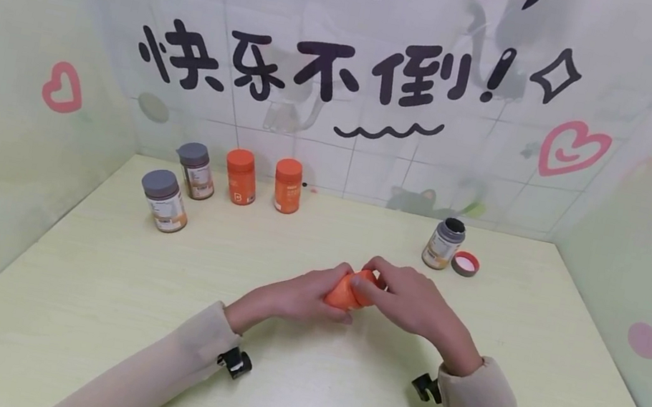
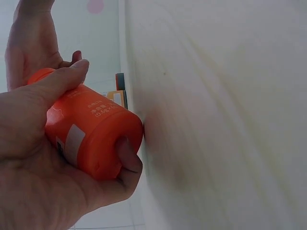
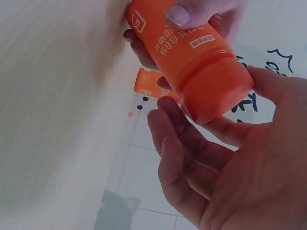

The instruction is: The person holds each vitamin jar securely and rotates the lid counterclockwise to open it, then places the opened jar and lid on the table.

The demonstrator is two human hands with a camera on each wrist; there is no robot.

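My left hand grips an orange bottle around its body, tilted just over the table. In the left wrist view one digit curls over the bottle's base. The bottle's orange lid sits on its neck, and my right hand pinches that lid between thumb and index finger. The other fingers of the right hand curve loosely below the lid in the right wrist view. White print and a logo show on the bottle's side.
Two grey-lidded jars and two orange bottles stand at the back left. Back right, an uncapped jar is beside a grey-and-red lid lying inside-up. Walls border the table's back and sides.
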